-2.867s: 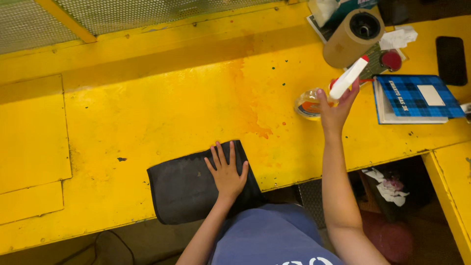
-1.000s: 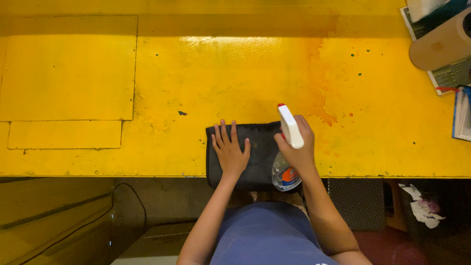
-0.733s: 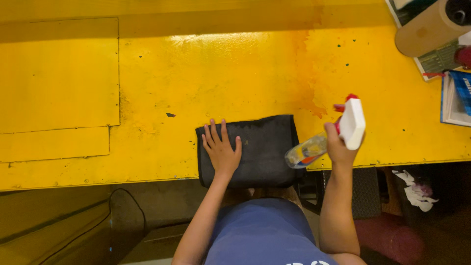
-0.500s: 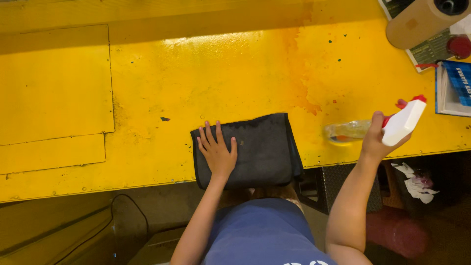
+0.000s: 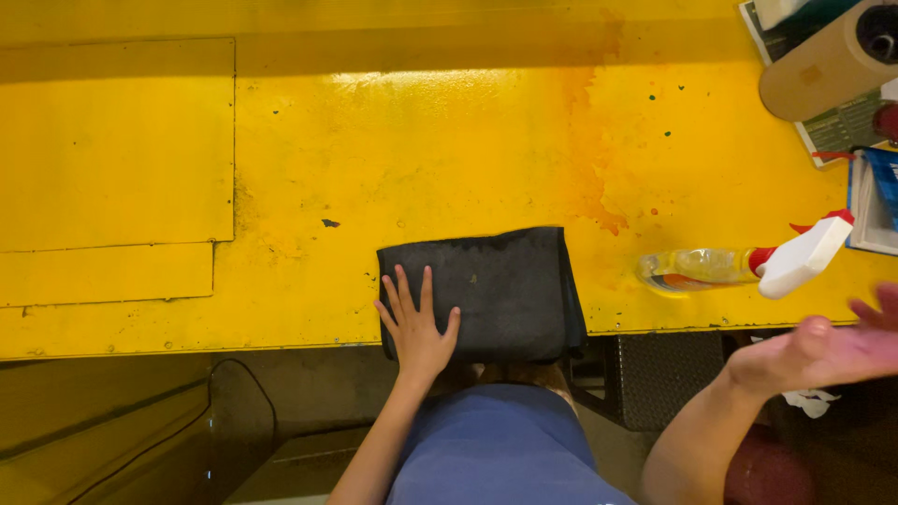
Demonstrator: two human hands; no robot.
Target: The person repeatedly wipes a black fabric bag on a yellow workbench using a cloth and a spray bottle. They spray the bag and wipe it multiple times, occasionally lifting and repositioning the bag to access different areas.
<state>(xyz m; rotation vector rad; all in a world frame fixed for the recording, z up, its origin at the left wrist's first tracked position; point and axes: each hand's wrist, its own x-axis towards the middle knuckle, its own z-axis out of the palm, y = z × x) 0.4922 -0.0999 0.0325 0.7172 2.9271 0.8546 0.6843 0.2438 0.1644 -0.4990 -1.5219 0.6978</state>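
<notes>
Left hand (image 5: 418, 329) flat, fingers spread on the black cloth (image 5: 486, 292); right hand (image 5: 823, 348) open, empty, so the spray bottle (image 5: 744, 266) right of it could roll off the yellow bench (image 5: 421, 159).

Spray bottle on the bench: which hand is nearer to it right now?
Right. The right hand hangs open just below the spray bottle, not touching it. The left hand lies flat on the dark cloth, farther off.
</notes>
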